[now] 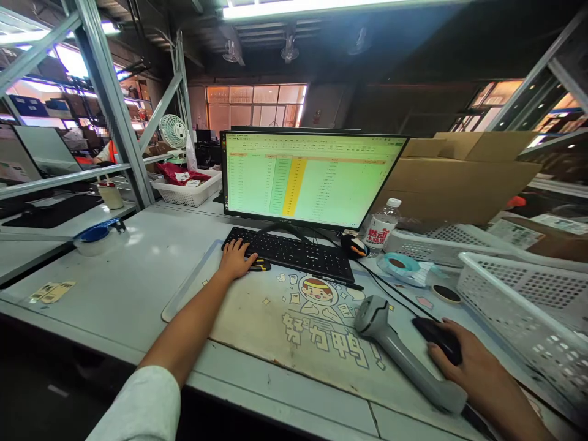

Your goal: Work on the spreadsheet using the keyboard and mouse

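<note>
My left hand [235, 258] rests palm down on the left end of a black keyboard [298, 252], fingers spread over the keys. My right hand [468, 362] lies over a black mouse [437, 338] on the right of a worn desk mat [294, 324] with a cartoon print. A grey handheld barcode scanner [399, 349] lies on the mat just left of my right hand. Behind the keyboard stands a monitor [307, 179] showing a green spreadsheet with a yellow column.
White mesh baskets [523, 306] and an open cardboard box [459, 177] crowd the right side. A plastic bottle [382, 228], tape rolls [400, 263], a small fan [173, 131] and a basket with red items [188, 187] stand around. Metal shelving posts [110, 104] rise at left, a person behind them.
</note>
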`<action>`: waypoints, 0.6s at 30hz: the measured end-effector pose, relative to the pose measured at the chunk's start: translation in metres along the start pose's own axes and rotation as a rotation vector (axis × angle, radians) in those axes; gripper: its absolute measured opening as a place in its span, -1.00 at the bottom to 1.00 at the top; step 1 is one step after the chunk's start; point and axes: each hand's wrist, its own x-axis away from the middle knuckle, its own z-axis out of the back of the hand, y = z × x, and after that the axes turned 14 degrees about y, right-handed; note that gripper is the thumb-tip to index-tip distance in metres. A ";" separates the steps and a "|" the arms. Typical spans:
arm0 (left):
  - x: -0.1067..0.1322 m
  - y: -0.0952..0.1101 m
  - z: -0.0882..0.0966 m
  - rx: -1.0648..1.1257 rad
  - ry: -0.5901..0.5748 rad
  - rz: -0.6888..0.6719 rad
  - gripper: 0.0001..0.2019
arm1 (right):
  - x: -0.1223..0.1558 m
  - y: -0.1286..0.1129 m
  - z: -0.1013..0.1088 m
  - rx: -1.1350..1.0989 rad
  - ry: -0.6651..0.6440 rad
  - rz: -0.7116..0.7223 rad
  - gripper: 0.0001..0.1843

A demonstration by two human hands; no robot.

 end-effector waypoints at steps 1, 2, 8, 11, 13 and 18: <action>0.000 0.000 0.000 -0.001 0.002 0.000 -0.36 | 0.000 0.000 0.000 -0.025 -0.014 -0.012 -0.18; 0.000 0.000 0.000 -0.002 0.004 0.000 -0.36 | 0.000 -0.001 0.001 -0.059 -0.032 -0.020 -0.16; 0.001 0.002 0.002 -0.005 0.004 0.001 -0.36 | -0.002 -0.003 0.003 -0.079 -0.069 -0.090 -0.14; 0.001 0.002 0.002 -0.006 0.006 0.000 -0.37 | -0.002 -0.005 0.004 -0.091 -0.062 -0.076 -0.13; 0.000 0.001 0.001 -0.006 0.006 -0.001 -0.37 | -0.002 -0.006 0.005 -0.097 -0.061 -0.045 -0.14; 0.000 0.001 0.001 -0.001 0.002 -0.002 -0.36 | -0.002 -0.004 0.006 -0.079 -0.082 -0.085 -0.17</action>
